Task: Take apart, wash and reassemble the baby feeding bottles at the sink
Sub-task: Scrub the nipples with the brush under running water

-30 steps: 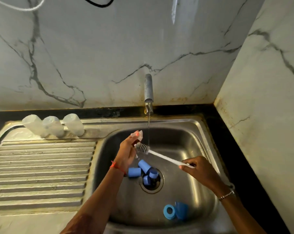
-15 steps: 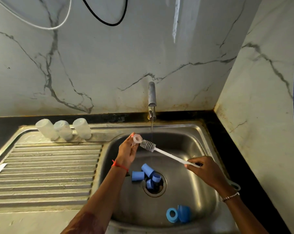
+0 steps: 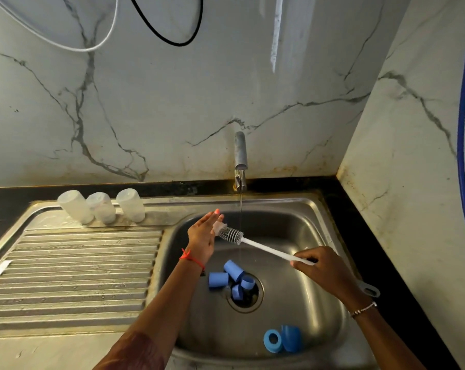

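My left hand (image 3: 203,233) holds a small clear teat (image 3: 218,225) over the sink basin (image 3: 301,225), just left of the thin water stream. My right hand (image 3: 323,269) grips the white handle of a bottle brush (image 3: 255,244), whose grey bristle head touches the teat. Several blue bottle parts (image 3: 232,279) lie around the drain. Two more blue parts (image 3: 282,341) rest at the basin's front. Three clear bottle bodies (image 3: 101,206) stand upside down at the back of the drainboard.
The tap (image 3: 240,156) runs above the basin's back. A ribbed steel drainboard (image 3: 73,271) spreads to the left. Marble walls close the back and right. A blue hose (image 3: 464,102) hangs at the right; white and black cables hang above.
The brush head has pushed left against the teat in my left hand. My left hand has turned, hiding most of the teat. The view has tilted upward a little.
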